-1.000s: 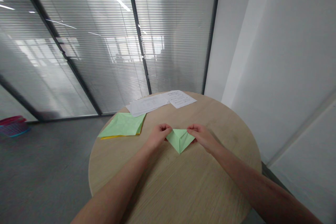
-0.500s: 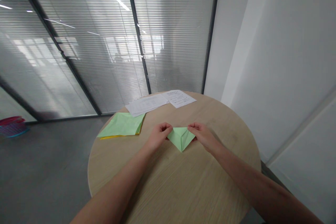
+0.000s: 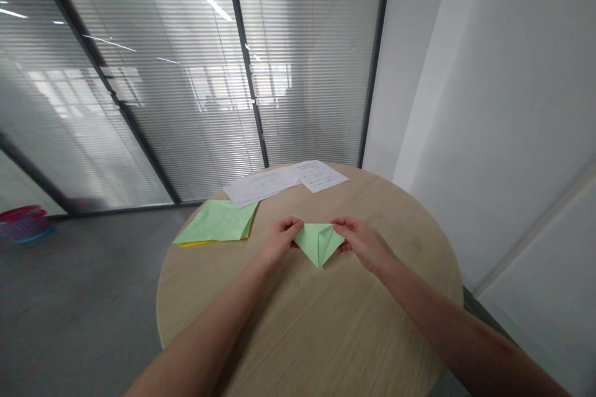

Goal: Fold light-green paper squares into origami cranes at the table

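A folded piece of light green paper is held between my two hands over the middle of the table. It forms a triangle with its point towards me and a fold line down its centre. My left hand pinches the upper left corner between thumb and fingers. At the upper right corner, my right hand grips the paper in the same way. The fingers beneath the paper are mostly hidden.
The round wooden table carries a stack of green sheets with yellow paper under it, at the left. Printed white sheets lie at the far edge. A glass partition with blinds stands behind, a white wall at right, a red-blue basket on the floor.
The folded green paper has shifted slightly left and tilted a little in my hands. Both hands keep their pinch on its corners.
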Available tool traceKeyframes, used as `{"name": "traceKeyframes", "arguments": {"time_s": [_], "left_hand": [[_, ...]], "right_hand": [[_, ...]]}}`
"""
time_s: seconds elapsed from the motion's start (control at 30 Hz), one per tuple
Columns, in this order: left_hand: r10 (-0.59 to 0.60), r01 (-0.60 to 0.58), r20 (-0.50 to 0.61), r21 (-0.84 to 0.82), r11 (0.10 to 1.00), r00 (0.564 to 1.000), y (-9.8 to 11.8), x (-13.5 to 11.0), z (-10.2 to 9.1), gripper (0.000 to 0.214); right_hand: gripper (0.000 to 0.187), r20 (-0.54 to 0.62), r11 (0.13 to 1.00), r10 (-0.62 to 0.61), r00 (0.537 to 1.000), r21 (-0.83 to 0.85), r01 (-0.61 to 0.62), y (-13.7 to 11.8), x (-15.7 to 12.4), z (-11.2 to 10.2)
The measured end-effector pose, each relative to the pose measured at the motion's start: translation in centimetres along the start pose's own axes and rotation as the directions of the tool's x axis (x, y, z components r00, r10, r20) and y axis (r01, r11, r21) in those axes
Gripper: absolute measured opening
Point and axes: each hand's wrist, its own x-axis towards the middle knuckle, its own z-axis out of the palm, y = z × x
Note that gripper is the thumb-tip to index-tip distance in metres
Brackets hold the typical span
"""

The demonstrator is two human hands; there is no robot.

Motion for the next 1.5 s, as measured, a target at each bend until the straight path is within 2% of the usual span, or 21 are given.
{"name": "traceKeyframes", "arguments": {"time_s": [0.37, 0.73, 0.93, 1.13, 1.27, 1.5], "left_hand": [[-0.008, 0.008, 0.031, -0.002, 1.000, 0.999, -0.09, 0.14, -0.15, 0.027], [0.026, -0.030, 0.066, 0.064, 0.998, 0.998, 0.09, 0.02, -0.12, 0.030], [0.083, -0.092, 0.070, 0.134, 0.987, 0.994, 0.05, 0.08, -0.07, 0.033], [0.111, -0.122, 0.065, 0.195, 0.973, 0.992, 0.12, -0.04, -0.05, 0.033], [0.134, -0.144, 0.058, 0.245, 0.959, 0.989, 0.04, -0.07, 0.03, 0.033], [0.274, -0.275, 0.037, 0.233, 0.933, 0.961, -0.13, -0.25, 0.13, 0.015]], "right_hand": [[0.026, 0.003, 1.000, -0.014, 1.000, -0.002, 0.014, -0.04, -0.04, 0.01], [0.024, -0.028, 0.995, -0.042, 0.999, -0.088, 0.039, -0.08, 0.01, -0.02], [0.023, -0.030, 0.985, -0.062, 0.998, -0.160, 0.056, 0.00, -0.14, 0.11], [0.022, 0.039, 0.986, -0.097, 0.994, -0.132, 0.102, 0.23, -0.07, 0.15], [0.024, 0.062, 0.989, -0.073, 0.995, -0.128, 0.081, 0.01, -0.15, 0.28], [0.023, 0.029, 0.984, -0.091, 0.995, -0.154, 0.094, 0.20, -0.05, 0.17]]}}
